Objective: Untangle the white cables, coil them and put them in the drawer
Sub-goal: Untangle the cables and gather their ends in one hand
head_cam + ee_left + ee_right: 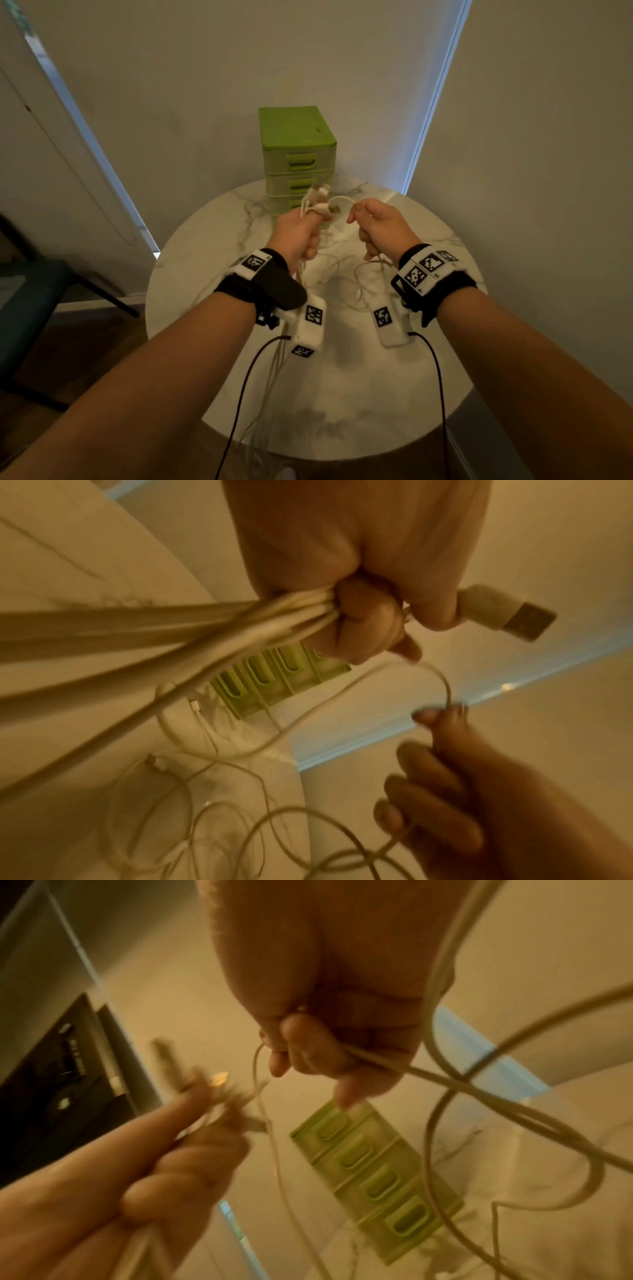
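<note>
Both hands are raised above the round marble table (219, 260), in front of the green drawer unit (297, 150). My left hand (298, 233) grips a bunch of white cables (240, 620); a USB plug (507, 615) sticks out past its fingers. To its right, my right hand (380, 228) pinches a single white cable (342, 198) that arcs over to the left hand. That strand (383, 1058) runs through its curled fingers. Loose tangled cable loops (346, 281) lie on the table under the hands, and some strands hang off the front edge (263, 394).
All the drawers of the green unit (373, 1175) are closed. It stands at the table's far side against the wall. A dark chair or bench (41, 291) is on the floor to the left. Black leads (438, 394) run from the wrist cameras.
</note>
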Motion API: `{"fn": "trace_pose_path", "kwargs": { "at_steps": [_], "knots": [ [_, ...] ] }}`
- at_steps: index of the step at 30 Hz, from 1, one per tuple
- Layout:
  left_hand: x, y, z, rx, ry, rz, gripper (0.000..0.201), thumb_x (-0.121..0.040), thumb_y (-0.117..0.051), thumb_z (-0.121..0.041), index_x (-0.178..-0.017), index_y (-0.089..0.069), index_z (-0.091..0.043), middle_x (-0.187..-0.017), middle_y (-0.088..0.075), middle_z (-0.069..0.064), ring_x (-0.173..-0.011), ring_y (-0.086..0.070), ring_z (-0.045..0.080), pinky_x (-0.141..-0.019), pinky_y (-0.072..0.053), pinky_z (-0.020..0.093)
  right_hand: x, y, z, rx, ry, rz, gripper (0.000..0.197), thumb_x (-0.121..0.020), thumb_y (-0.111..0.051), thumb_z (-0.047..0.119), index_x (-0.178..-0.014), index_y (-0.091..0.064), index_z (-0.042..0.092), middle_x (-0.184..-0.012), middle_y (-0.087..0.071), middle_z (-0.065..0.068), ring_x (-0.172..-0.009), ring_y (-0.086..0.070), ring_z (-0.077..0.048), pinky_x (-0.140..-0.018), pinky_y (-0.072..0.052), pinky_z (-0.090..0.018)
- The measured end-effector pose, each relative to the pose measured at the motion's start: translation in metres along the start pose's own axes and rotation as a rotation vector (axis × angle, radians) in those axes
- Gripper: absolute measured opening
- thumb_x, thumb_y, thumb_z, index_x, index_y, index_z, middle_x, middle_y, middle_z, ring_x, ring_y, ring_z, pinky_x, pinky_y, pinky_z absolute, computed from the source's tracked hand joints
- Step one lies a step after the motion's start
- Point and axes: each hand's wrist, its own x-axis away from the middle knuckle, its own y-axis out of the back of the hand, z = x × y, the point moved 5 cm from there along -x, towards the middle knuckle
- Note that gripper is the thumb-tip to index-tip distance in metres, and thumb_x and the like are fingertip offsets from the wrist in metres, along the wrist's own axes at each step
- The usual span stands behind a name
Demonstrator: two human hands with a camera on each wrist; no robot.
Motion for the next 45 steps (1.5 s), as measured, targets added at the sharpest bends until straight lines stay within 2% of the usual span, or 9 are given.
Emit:
{"fn": "trace_pose_path", "kwargs": {
  "at_steps": [5, 13, 16, 20, 27, 32, 37, 41, 45],
  "knots": [
    [-0.001, -0.017, -0.01, 0.041, -0.051, 0.011, 0.016, -0.09, -0.052, -0.008, -0.076, -0.054, -0.015, -0.041, -0.04, -0.007, -0.032, -0.026, 0.004, -0.035, -0.019, 0.013, -0.001, -0.02, 0.009, 0.014, 0.023, 0.114, 0.024, -0.097, -0.04, 0.022, -0.078, -0.053, 0.016, -0.052, -0.034, -0.001, -0.031, -0.026, -0.001, -0.034, -0.022, -0.015],
    [-0.017, 0.034, -0.033, 0.103, -0.15, -0.289, 0.012, -0.091, -0.055, -0.013, -0.08, -0.059, -0.017, -0.042, -0.032, -0.009, -0.032, -0.026, 0.005, -0.034, -0.022, 0.012, 0.0, 0.006, -0.026, 0.05, -0.04, 0.162, 0.035, -0.097, -0.043, 0.021, -0.065, -0.056, 0.017, -0.038, -0.038, 0.011, -0.036, -0.029, -0.008, -0.044, -0.028, -0.023],
    [-0.014, 0.017, -0.022, 0.046, -0.104, -0.162, 0.007, -0.092, -0.052, -0.013, -0.088, -0.057, -0.016, -0.047, -0.032, -0.008, -0.033, -0.027, 0.003, -0.034, -0.022, 0.012, 0.002, -0.002, -0.024, 0.018, -0.044, 0.158, 0.034, -0.097, -0.04, 0.016, -0.065, -0.052, 0.016, -0.047, -0.035, 0.003, -0.033, -0.028, -0.004, -0.041, -0.028, -0.019],
    [-0.003, -0.019, -0.001, -0.077, -0.028, 0.014, 0.024, -0.087, -0.054, -0.004, -0.067, -0.049, -0.016, -0.039, -0.039, -0.006, -0.032, -0.025, 0.004, -0.036, -0.018, 0.011, -0.001, -0.019, -0.012, -0.129, -0.046, 0.179, 0.034, -0.098, -0.04, 0.019, -0.065, -0.05, 0.016, -0.041, -0.033, 0.008, -0.033, -0.026, -0.003, -0.041, -0.024, -0.019],
    [-0.018, 0.027, -0.028, 0.065, -0.111, -0.264, 0.002, -0.091, -0.055, -0.013, -0.091, -0.057, -0.012, -0.033, -0.034, -0.013, -0.028, -0.028, 0.001, -0.031, -0.021, 0.011, 0.01, 0.022, -0.043, 0.166, -0.002, 0.157, 0.031, -0.096, -0.043, 0.019, -0.066, -0.053, 0.022, -0.06, -0.039, 0.001, -0.05, -0.035, -0.007, -0.052, -0.033, -0.02],
    [-0.006, -0.005, -0.011, -0.063, -0.087, -0.108, 0.012, -0.089, -0.055, -0.01, -0.078, -0.055, -0.015, -0.051, -0.031, -0.004, -0.033, -0.026, 0.004, -0.035, -0.02, 0.013, 0.002, 0.006, -0.033, 0.112, 0.033, 0.201, 0.032, -0.097, -0.04, 0.022, -0.067, -0.053, 0.024, -0.06, -0.04, 0.004, -0.047, -0.035, -0.001, -0.048, -0.031, -0.018],
    [-0.013, 0.032, -0.042, 0.088, -0.2, -0.391, 0.012, -0.087, -0.055, -0.011, -0.077, -0.057, -0.018, -0.035, -0.031, -0.013, -0.03, -0.025, 0.004, -0.035, -0.019, 0.013, 0.005, 0.012, -0.05, 0.088, -0.017, 0.236, 0.032, -0.097, -0.041, 0.016, -0.067, -0.052, 0.018, -0.059, -0.038, -0.001, -0.054, -0.036, -0.01, -0.053, -0.037, -0.02],
    [-0.011, 0.045, -0.06, 0.093, -0.277, -0.46, 0.017, -0.089, -0.055, -0.014, -0.073, -0.055, -0.021, -0.039, -0.033, -0.01, -0.035, -0.026, 0.007, -0.037, -0.021, 0.016, 0.009, 0.016, -0.064, 0.128, -0.002, 0.237, 0.031, -0.097, -0.04, 0.012, -0.068, -0.051, 0.017, -0.057, -0.045, -0.004, -0.045, -0.047, 0.0, -0.053, -0.044, -0.009],
    [-0.004, 0.052, -0.073, 0.107, -0.313, -0.529, 0.005, -0.09, -0.053, -0.014, -0.087, -0.057, -0.016, -0.051, -0.031, -0.004, -0.035, -0.026, 0.007, -0.037, -0.021, 0.015, 0.018, 0.022, -0.078, 0.248, -0.048, 0.28, 0.028, -0.096, -0.043, 0.013, -0.07, -0.051, 0.022, -0.067, -0.06, 0.001, -0.066, -0.057, -0.01, -0.065, -0.044, -0.012]
  ]
}}
